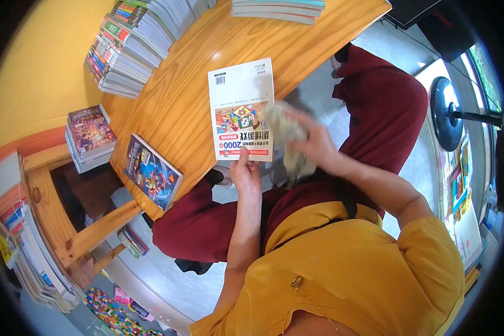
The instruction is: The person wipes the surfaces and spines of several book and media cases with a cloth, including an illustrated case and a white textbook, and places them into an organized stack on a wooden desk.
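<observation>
My left hand (247,174) grips a white paperback book (241,90) by its near edge, thumb on top of the cover. A picture panel, a barcode and printed writing face up on it, upside down to me. The book is above the front edge of the wooden table (185,101); whether it touches the wood I cannot tell. A pale, crumpled cloth (292,143) hangs from my right hand (315,140), at the book's right edge. Hand and cloth are both blurred.
Another book (153,171) with a colourful cover lies at the table's left corner. Stacked books (90,134) stand behind it, and rows of books (130,50) line the yellow wall. More books (277,10) sit at the far edge. A black round stand base (445,113) is at right.
</observation>
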Demonstrator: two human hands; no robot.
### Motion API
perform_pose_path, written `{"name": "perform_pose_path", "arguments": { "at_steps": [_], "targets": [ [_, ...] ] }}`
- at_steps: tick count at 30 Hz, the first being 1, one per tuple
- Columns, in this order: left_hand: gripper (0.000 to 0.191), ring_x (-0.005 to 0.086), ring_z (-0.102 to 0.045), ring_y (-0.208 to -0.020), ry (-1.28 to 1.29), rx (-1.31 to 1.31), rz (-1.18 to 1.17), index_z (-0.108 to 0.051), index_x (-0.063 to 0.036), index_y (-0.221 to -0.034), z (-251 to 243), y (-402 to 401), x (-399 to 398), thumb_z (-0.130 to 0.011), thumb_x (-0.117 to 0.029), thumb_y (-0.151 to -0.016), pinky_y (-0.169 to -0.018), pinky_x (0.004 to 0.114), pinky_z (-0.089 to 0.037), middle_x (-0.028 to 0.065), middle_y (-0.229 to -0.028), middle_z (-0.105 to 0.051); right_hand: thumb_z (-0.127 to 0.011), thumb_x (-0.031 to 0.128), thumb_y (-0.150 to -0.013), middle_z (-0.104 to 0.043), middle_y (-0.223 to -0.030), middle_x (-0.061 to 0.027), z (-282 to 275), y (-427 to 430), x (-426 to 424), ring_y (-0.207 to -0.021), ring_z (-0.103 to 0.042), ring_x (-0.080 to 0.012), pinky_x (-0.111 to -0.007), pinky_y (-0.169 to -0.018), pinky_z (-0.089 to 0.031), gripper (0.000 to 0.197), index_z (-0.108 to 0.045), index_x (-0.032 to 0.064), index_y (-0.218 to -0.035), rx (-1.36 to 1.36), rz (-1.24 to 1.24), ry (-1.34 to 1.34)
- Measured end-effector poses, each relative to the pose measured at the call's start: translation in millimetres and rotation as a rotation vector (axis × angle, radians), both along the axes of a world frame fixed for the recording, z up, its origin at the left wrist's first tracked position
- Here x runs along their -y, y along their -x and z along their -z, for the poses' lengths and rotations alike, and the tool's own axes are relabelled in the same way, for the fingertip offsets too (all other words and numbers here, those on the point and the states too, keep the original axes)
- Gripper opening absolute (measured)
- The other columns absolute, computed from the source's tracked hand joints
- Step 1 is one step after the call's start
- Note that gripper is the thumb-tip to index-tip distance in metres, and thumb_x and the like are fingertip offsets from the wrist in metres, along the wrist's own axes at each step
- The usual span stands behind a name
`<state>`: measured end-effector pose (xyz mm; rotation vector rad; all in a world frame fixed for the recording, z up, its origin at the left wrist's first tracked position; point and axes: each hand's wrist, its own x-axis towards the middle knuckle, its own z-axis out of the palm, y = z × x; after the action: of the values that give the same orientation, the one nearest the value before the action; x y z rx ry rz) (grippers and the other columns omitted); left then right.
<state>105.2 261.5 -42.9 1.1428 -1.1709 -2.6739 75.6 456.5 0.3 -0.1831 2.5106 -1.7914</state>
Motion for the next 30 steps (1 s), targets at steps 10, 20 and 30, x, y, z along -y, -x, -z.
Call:
{"name": "perform_pose_path", "arguments": {
  "at_steps": [10, 20, 30],
  "targets": [
    [0.030, 0.0241, -0.058, -0.100, -0.114, -0.034, -0.225, -0.047, -0.0017, -0.114, 19.0, 4.0, -1.6, -0.055, -0.003, -0.085, -0.086, 0.038, -0.051, 0.0126, -0.111, -0.056, -0.065, 0.011, -0.073, -0.059, -0.107, -0.0191, 6.2, 35.8, 48.2, -0.101, -0.058, -0.0298, -0.033, -0.084, -0.045, 0.051, -0.048, 0.0081, -0.122, 0.027, -0.029, -0.004],
    [0.027, 0.0204, -0.050, -0.111, -0.525, 0.000, 0.252, -0.056, -0.0062, -0.111, 6.8, -12.6, -79.1, -0.057, -0.018, -0.086, -0.097, 0.040, -0.038, 0.0062, -0.113, -0.058, -0.067, 0.008, -0.065, -0.060, -0.103, -0.0156, 10.8, 58.9, -4.5, -0.097, -0.059, -0.0238, -0.032, -0.086, -0.044, 0.058, -0.049, 0.0053, -0.121, 0.103, 0.293, 0.181],
    [0.083, 0.0408, -0.028, -0.126, 1.758, -0.618, 1.189, -0.045, -0.0216, -0.128, -54.3, 35.5, -10.4, -0.080, -0.010, -0.053, -0.099, 0.059, -0.025, 0.0201, -0.138, -0.030, -0.066, 0.007, -0.063, -0.062, -0.100, -0.0132, 28.6, 145.7, -25.1, -0.092, -0.059, -0.0191, -0.030, -0.082, -0.045, 0.056, -0.053, 0.0065, -0.118, 0.100, 0.242, -0.020]
  ]
}}
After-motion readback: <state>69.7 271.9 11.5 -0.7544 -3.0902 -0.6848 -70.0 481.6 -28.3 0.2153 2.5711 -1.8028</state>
